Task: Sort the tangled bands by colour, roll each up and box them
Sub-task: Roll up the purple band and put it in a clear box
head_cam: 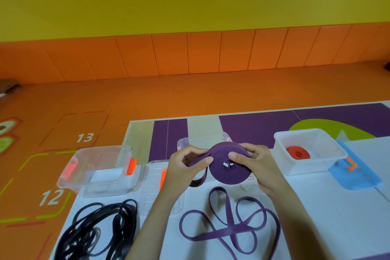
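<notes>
Purple rubber lies nearest the person: a loose purple band (230,228) sprawls in loops on the table (327,217) just in front of the purple roll (228,167), and a tangle of black bands (97,228) sits to that roll's front left. Both hands are clamped on the roll, held up off the table, the left hand (185,167) pinching the outer wrap and the right hand (257,167) gripping the opposite side. The tail (198,181) hanging at the roll's left wants winding on snugly, I'd say, thumbs pressing so the coil cannot spring. Left of the roll a clear box (101,150) seems to hold nothing. Just behind it another clear box (202,136) has its contents hidden. To its right a white box (312,167) holds a red roll (297,154).
</notes>
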